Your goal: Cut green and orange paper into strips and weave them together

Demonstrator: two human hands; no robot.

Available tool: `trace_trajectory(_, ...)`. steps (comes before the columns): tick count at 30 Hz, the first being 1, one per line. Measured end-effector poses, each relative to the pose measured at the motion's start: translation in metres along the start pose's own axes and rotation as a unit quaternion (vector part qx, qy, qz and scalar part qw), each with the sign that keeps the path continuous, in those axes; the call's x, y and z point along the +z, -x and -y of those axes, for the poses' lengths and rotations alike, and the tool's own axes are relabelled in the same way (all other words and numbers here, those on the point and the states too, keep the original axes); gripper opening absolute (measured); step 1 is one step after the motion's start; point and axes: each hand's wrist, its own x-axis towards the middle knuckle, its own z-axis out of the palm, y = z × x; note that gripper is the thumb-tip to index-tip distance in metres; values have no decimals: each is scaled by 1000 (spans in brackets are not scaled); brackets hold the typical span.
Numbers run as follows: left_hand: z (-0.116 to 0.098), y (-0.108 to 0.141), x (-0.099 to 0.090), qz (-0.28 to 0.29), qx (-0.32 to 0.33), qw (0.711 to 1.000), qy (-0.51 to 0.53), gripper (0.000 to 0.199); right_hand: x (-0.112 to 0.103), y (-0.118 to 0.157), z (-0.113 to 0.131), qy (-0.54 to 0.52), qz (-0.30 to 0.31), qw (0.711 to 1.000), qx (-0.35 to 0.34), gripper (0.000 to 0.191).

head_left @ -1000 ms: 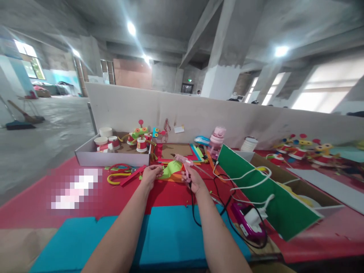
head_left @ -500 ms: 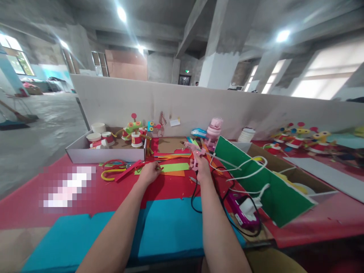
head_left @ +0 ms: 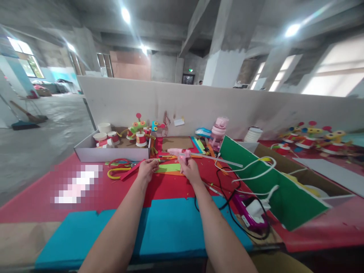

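White tray [head_left: 112, 154], cups [head_left: 113, 138] inside; right fingers [head_left: 184, 169] around pink glue gun [head_left: 185, 152]; left fingers [head_left: 154, 163], hold unclear

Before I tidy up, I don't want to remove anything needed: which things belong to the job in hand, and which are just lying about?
Likely in use:
pink plastic glue gun, in the right hand
lime paper strip, by the left hand

Seemingly lying about:
pink plastic bottle
blue-and-white packet
blue-headed broom

grey floor [head_left: 61, 129] | white partition [head_left: 193, 102] | lit lamps [head_left: 125, 15] | bright windows [head_left: 330, 72]
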Motion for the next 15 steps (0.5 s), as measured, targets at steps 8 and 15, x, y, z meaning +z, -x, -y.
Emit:
trace_trajectory(8,0,-2,-2,-13,-23,998,48,30,2,3,2,144,29,988,-40,40)
trace_trajectory(15,0,-2,-2,-11,-25,999,47,27,4,6,2,174,54,980,-78,35)
